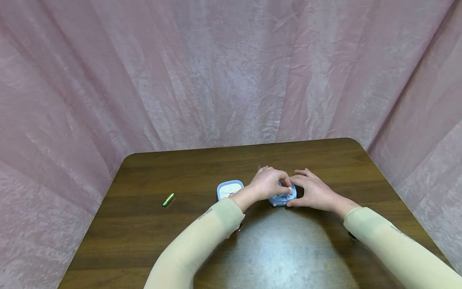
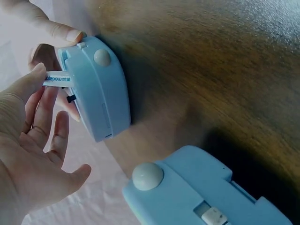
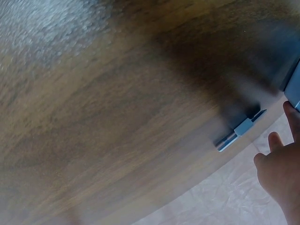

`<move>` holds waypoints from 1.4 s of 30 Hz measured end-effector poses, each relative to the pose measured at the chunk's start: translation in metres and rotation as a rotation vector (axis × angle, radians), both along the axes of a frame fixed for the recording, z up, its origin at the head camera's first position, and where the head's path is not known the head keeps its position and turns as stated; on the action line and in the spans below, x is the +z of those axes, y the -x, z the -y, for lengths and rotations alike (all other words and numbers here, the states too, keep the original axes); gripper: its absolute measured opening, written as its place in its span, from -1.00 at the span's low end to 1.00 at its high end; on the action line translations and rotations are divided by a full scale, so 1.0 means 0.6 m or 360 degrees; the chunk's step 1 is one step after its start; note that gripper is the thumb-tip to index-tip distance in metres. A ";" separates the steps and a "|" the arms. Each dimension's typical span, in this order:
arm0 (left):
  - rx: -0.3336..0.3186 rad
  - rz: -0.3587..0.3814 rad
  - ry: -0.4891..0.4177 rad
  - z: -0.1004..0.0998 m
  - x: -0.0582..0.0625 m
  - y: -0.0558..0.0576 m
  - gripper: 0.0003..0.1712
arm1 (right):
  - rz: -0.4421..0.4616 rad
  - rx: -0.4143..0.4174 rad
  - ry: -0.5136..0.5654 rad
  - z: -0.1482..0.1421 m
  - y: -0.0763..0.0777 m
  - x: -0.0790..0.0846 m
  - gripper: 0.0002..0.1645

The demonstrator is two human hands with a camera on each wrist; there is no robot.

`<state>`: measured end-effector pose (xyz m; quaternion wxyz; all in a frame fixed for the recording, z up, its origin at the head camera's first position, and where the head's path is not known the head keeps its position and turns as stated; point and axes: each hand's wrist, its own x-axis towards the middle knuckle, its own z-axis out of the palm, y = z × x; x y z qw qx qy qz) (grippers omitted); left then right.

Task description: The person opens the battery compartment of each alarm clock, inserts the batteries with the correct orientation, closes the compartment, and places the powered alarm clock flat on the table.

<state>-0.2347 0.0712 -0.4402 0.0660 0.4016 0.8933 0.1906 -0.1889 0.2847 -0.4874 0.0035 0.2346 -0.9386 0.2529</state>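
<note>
With thumb and fingertip my left hand (image 1: 267,183) pinches a small white piece with blue print (image 2: 58,78), which sticks up from a light blue rounded box (image 2: 105,93). My right hand (image 1: 315,193) steadies that box, thumb at its near side and fingers around the far side. White round knobs show on the box's wall in the left wrist view. What lies inside the box is mostly hidden by the fingers. Left of it, a second light blue case (image 1: 229,188) with a white printed face and a bit of orange is partly covered by my left wrist.
A small shiny green cylinder (image 1: 168,199) lies on the brown wooden table (image 1: 144,237) to the left. In the right wrist view, a slim silvery tool with a grey-blue sleeve (image 3: 241,130) lies near the table edge. Pink curtains (image 1: 231,72) hang behind.
</note>
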 end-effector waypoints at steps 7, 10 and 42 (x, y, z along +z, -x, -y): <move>-0.0017 0.0002 0.0034 -0.001 -0.010 0.001 -0.83 | -0.0026 0.0005 -0.0002 0.000 0.000 0.000 -0.15; -0.0025 0.0002 0.0048 -0.001 -0.011 0.001 -0.84 | -0.0019 0.0008 0.0003 0.001 0.000 -0.001 -0.17; -0.0160 -0.0309 0.0251 0.003 -0.022 -0.005 -0.79 | 0.0018 -0.0012 0.0021 0.003 0.005 -0.006 -0.05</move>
